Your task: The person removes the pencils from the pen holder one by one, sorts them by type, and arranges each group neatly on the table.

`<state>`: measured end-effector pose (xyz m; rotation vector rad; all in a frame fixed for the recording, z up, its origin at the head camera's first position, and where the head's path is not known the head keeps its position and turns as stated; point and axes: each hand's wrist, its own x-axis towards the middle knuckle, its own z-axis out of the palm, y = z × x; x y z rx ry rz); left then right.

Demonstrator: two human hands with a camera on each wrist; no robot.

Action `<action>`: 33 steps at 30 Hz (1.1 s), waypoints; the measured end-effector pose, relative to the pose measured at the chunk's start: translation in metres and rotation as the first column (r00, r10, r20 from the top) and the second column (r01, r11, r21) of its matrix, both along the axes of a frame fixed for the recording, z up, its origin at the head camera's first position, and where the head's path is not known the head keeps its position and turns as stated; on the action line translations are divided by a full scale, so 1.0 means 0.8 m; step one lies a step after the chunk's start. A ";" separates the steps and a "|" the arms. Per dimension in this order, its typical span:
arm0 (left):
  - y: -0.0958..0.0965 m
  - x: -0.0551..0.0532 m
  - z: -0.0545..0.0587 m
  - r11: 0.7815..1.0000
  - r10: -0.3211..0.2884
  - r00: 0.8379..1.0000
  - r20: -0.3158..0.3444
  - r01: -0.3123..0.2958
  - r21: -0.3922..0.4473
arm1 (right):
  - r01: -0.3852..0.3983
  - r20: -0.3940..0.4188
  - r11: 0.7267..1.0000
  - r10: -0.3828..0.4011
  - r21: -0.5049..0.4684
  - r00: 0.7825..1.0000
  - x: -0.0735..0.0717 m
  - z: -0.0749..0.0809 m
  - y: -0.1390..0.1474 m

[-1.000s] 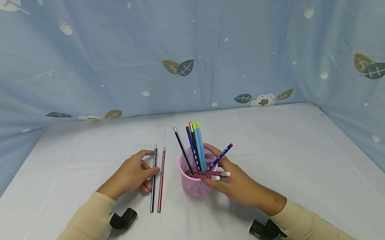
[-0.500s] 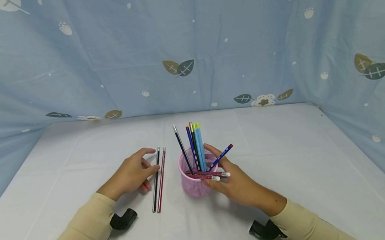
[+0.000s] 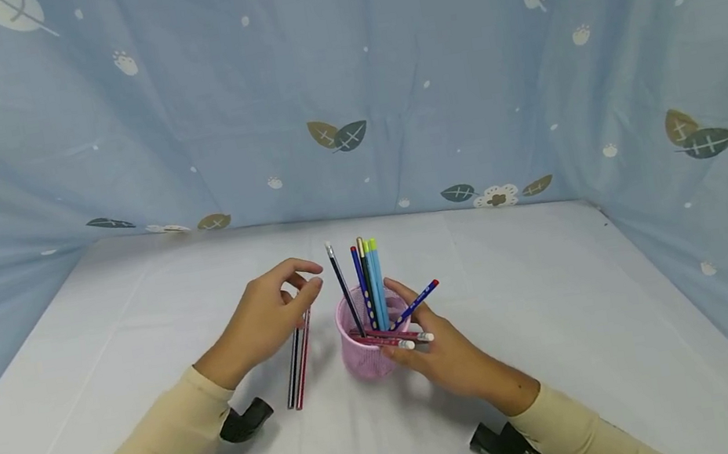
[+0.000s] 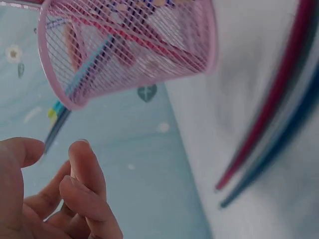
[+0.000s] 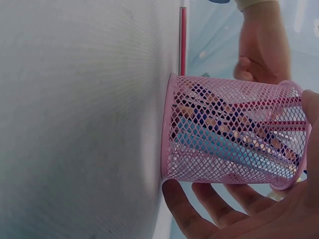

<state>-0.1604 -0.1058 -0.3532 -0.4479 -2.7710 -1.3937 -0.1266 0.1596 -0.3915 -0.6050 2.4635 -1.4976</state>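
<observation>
My left hand [image 3: 266, 314] is raised above the table, holding nothing, its thumb and forefinger apart. Its fingertips are just left of a dark pencil [image 3: 347, 291] with a white eraser that leans in the pink mesh pencil cup [image 3: 365, 362]. My right hand [image 3: 452, 356] grips the cup from the right, with the thumb near the rim. In the right wrist view, its fingers [image 5: 217, 204] curve along the mesh wall [image 5: 224, 149]. Below my left hand, a black pencil [image 3: 294, 369] and a red pencil [image 3: 304, 363] lie side by side; the hand hides their far ends.
Also in the cup are light blue pencils [image 3: 376, 281], a blue pencil [image 3: 421, 299] tilted right, and red pencils [image 3: 389, 340] with white erasers leaning over the rim. White cloth [image 3: 525, 297] covers the table; a blue patterned curtain [image 3: 433, 33] surrounds it.
The black pencil slid right to lie beside the red one. My left hand then left it, rising and moving right toward the cup. The right hand keeps its hold.
</observation>
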 end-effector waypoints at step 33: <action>0.034 0.015 -0.002 0.998 -0.057 0.998 0.024 0.056 0.024 | -0.005 -0.009 1.000 0.005 0.011 1.000 0.003 0.000 -0.001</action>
